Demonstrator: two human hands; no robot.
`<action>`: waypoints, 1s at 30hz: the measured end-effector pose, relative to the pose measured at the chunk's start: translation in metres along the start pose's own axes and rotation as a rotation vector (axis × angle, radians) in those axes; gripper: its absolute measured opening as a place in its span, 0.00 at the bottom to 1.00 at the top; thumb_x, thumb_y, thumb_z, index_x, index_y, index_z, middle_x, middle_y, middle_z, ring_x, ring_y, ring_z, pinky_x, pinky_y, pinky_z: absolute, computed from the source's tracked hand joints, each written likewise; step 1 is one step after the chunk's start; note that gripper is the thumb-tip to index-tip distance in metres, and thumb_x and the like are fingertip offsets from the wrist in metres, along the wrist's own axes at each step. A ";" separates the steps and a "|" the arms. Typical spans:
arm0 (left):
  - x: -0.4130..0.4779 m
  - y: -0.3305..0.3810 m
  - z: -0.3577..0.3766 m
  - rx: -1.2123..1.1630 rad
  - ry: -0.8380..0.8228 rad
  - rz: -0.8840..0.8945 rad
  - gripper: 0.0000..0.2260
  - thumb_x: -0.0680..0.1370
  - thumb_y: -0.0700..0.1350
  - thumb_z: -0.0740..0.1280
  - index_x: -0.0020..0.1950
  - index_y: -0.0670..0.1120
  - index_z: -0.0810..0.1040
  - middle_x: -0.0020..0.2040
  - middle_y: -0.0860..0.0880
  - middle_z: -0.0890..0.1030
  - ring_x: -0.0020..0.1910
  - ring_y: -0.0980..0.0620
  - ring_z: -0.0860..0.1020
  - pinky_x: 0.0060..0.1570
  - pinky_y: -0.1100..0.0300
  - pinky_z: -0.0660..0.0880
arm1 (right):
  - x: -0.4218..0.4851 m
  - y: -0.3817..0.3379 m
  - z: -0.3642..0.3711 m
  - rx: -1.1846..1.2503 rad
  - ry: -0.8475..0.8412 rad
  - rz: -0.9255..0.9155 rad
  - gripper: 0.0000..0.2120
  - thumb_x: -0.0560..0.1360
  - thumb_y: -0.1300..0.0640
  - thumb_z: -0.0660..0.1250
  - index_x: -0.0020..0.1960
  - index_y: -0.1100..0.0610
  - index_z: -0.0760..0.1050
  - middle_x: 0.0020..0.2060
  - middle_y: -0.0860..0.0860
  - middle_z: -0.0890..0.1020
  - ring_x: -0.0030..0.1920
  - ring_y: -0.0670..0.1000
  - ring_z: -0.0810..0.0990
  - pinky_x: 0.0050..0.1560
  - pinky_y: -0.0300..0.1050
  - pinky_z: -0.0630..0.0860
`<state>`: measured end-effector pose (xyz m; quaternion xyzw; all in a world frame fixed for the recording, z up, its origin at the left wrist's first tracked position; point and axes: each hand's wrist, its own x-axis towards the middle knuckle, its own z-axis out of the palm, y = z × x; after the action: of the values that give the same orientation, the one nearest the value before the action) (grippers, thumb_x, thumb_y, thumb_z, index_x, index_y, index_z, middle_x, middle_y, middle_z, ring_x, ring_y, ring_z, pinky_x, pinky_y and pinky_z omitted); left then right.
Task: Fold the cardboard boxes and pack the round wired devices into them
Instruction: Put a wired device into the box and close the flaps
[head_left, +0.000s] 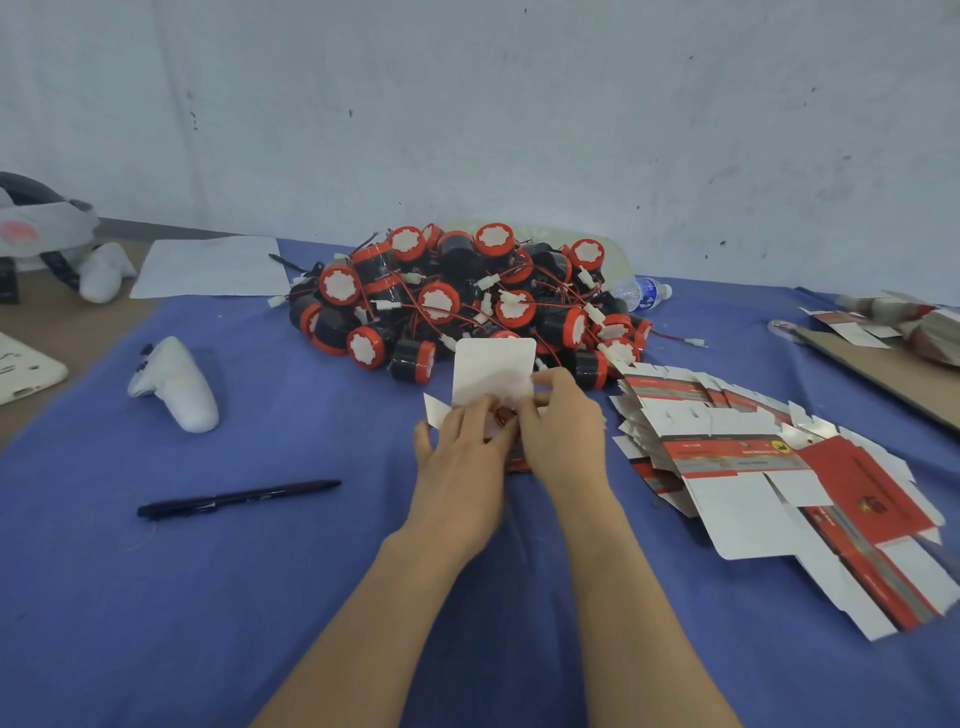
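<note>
— Both bare arms reach in from the bottom. What do the hands hold?
— The left hand (462, 441) and the right hand (563, 431) both grip a small white and red cardboard box (493, 374). Their fingers curl round it, and its white flap stands up. Something red peeks out between the fingers, but what it is cannot be told.
— Any words to read?
— Print shows on the stack of flat red and white cardboard boxes (769, 478) just right of the hands. There is some on the blue label of the clear plastic water bottle (644, 293) too. All of it is too small to read.
— Where are the round things?
— The pile of round black and red wired devices (467, 296) sits just behind the box, on the blue cloth (208, 597). A black pen (239, 499) and a white plastic controller (176, 384) lie to the left, well apart from the hands.
</note>
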<state>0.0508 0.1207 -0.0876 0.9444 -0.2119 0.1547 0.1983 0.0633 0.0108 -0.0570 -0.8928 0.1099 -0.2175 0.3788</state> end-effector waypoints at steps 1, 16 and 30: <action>-0.001 0.000 0.000 -0.007 -0.002 0.014 0.23 0.81 0.41 0.57 0.74 0.58 0.61 0.73 0.56 0.59 0.70 0.53 0.55 0.68 0.49 0.45 | 0.000 0.002 0.001 -0.026 0.000 -0.005 0.11 0.80 0.56 0.61 0.62 0.54 0.71 0.50 0.52 0.82 0.45 0.51 0.79 0.41 0.47 0.76; -0.003 0.006 0.000 -0.057 0.080 0.089 0.16 0.82 0.44 0.54 0.69 0.54 0.66 0.67 0.58 0.71 0.67 0.56 0.62 0.62 0.57 0.48 | 0.007 0.013 0.000 0.009 -0.119 0.207 0.13 0.79 0.60 0.60 0.61 0.53 0.76 0.65 0.58 0.68 0.51 0.53 0.73 0.47 0.43 0.72; 0.005 -0.002 0.007 -0.077 0.170 0.147 0.19 0.79 0.38 0.58 0.67 0.54 0.73 0.66 0.59 0.73 0.66 0.56 0.68 0.60 0.62 0.53 | -0.001 0.027 0.008 0.353 0.008 0.114 0.13 0.80 0.52 0.60 0.44 0.52 0.81 0.38 0.44 0.79 0.39 0.40 0.75 0.34 0.27 0.68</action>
<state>0.0577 0.1175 -0.0928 0.9015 -0.2688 0.2398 0.2397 0.0657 -0.0024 -0.0813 -0.8040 0.1220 -0.2149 0.5408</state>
